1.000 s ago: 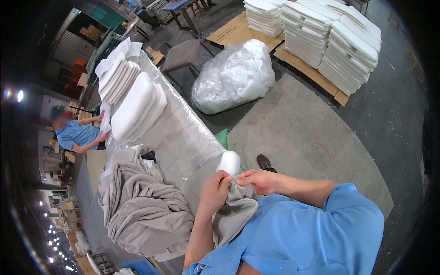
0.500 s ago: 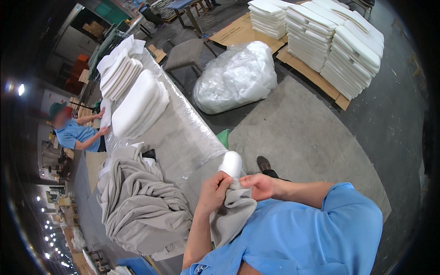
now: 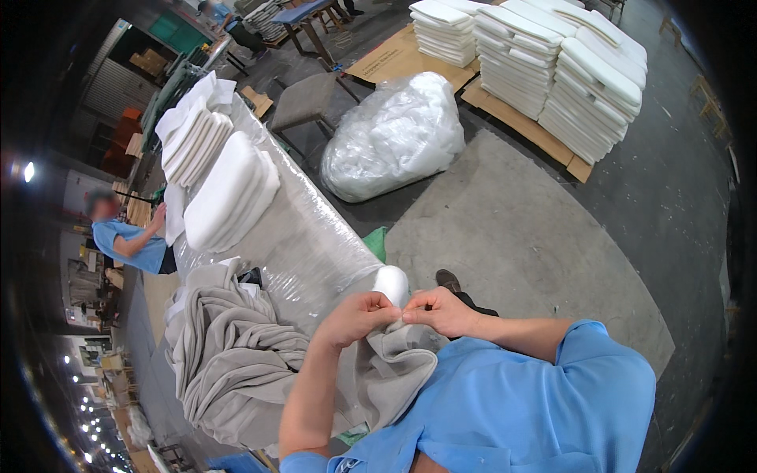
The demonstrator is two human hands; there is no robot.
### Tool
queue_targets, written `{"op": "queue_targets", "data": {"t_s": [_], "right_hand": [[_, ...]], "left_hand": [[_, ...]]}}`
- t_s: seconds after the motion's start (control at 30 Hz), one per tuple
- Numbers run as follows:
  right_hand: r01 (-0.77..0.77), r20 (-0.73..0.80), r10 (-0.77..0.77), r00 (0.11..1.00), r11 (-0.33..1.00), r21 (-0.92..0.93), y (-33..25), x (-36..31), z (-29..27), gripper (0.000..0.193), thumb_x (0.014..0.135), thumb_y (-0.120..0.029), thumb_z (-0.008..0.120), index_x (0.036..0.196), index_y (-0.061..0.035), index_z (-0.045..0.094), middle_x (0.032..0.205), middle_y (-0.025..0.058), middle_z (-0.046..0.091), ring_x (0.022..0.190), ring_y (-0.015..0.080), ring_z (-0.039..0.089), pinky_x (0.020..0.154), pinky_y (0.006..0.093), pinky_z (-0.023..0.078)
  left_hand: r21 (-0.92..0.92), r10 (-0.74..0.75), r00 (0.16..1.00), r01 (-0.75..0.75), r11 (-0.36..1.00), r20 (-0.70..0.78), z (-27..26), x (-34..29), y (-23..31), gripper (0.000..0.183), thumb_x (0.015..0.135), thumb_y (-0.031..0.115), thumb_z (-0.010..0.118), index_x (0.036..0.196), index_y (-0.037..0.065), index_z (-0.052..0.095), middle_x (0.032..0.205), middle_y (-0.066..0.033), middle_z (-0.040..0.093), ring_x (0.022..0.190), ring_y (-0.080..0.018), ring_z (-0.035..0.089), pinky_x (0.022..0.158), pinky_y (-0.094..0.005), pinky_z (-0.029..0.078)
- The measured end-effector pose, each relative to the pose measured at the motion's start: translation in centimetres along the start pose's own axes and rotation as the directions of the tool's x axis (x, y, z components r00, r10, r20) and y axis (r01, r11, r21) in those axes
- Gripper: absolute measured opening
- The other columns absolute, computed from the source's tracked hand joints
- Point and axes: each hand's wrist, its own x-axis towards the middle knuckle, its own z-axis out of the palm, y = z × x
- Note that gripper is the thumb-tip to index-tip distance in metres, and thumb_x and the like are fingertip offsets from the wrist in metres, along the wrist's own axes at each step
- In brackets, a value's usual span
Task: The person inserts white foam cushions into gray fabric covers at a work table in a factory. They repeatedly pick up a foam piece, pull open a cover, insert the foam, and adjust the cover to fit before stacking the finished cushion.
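Observation:
Close in front of my body, a grey fabric cover (image 3: 398, 359) hangs from my hands, its lower part spread toward the grey pile. Out of its top sticks the rounded end of a white foam pad (image 3: 389, 284). My left hand (image 3: 359, 317) pinches the cover's edge beside the pad, fingers closed. Right against it, my right hand (image 3: 445, 312) is closed too, pinching the same edge with thumb and fingertips. What lies between the fingertips is mostly hidden. To the left, a heap of grey fabric covers (image 3: 240, 347) lies on the plastic-wrapped table (image 3: 307, 229).
White pads (image 3: 233, 193) are stacked along the table's far left, where a co-worker (image 3: 130, 236) in blue stands. Beyond the table are a grey chair (image 3: 303, 102) and a clear bag of white filling (image 3: 394, 138). Tall stacks of white pads (image 3: 544, 67) stand on cardboard at the right.
Both hands have come closer together, fingertips now meeting at the cover's edge. The cover's lower part has spread leftward. The co-worker's arm and head have shifted.

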Motion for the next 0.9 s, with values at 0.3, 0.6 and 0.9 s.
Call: {"op": "queue_targets", "data": {"t_s": [0.3,0.6,0.9], "right_hand": [[-0.123,0.09,0.093,0.992,0.891,0.437,2.0,0.4,0.0,0.021,0.102,-0.027,0.072,0.111,-0.0083,0.073,0.091,-0.0037,0.067,0.089,0.009,0.059,0.078,0.0286,0.048],[-0.278,0.33,0.125,0.936,0.837,0.471,3.2,0.9,-1.0,0.035,0.108,-0.04,0.06,0.115,-0.0091,0.073,0.097,-0.0045,0.07,0.087,0.0073,0.062,0.079,0.0274,0.051],[0.01,0.051,-0.014,0.999,0.998,0.062,2.5,0.7,-0.5,0.031,0.11,-0.038,0.057,0.105,-0.0112,0.072,0.09,-0.0051,0.065,0.081,0.004,0.054,0.072,0.0263,0.049]], "left_hand": [[0.18,0.056,0.996,-0.068,0.981,0.071,0.4,0.8,1.9,0.024,0.097,0.024,0.078,0.086,0.007,0.065,0.07,0.0086,0.055,0.061,-0.0019,0.044,0.051,-0.0242,0.033],[0.189,0.172,0.984,-0.161,0.969,-0.046,0.9,0.2,1.8,0.021,0.095,0.018,0.077,0.085,0.004,0.065,0.072,0.0051,0.06,0.063,-0.0047,0.049,0.055,-0.0262,0.039],[-0.019,-0.167,0.956,0.177,0.984,0.243,-1.3,1.1,0.1,0.024,0.099,0.026,0.075,0.088,0.005,0.071,0.08,0.0079,0.065,0.067,-0.002,0.051,0.058,-0.0224,0.04]]}}
